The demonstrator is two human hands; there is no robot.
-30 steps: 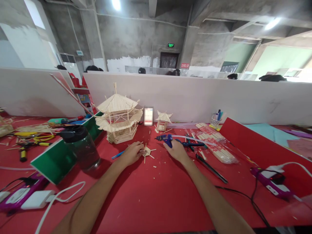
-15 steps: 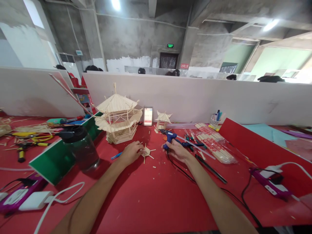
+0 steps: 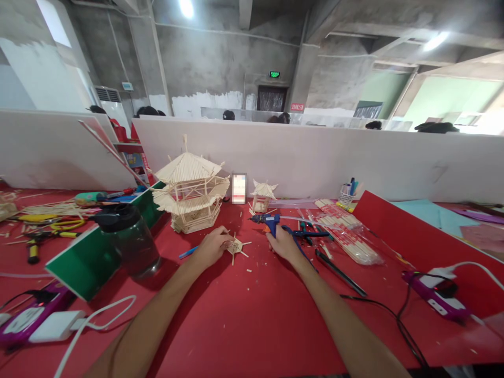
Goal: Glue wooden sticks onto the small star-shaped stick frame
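My right hand point(image 3: 284, 244) is wrapped round the handle of a blue hot glue gun point(image 3: 271, 222), whose nozzle points left just in front of the small stick pavilion point(image 3: 263, 196). A clear glue stick runs out of its back. With bent fingers my left hand point(image 3: 214, 244) holds the edge of a small flat frame of wooden sticks point(image 3: 236, 245), from which several short sticks spread outward. The frame lies on the red table; my fingertips cover its left part. A blue pen point(image 3: 188, 253) lies beside my left wrist. Behind that hand stands a larger two-roofed stick pavilion point(image 3: 192, 191).
On the left are a dark water bottle point(image 3: 129, 241), a green board point(image 3: 84, 262) and a purple power strip point(image 3: 37, 315). Packs of wooden sticks point(image 3: 346, 236), a black rod point(image 3: 340, 273) and pliers point(image 3: 305, 233) lie right. A white partition point(image 3: 299, 157) closes the back.
My right hand has turned the glue gun so its nozzle points more to the left and sits slightly lower. Its cable has shifted. The left hand stays at the stick frame.
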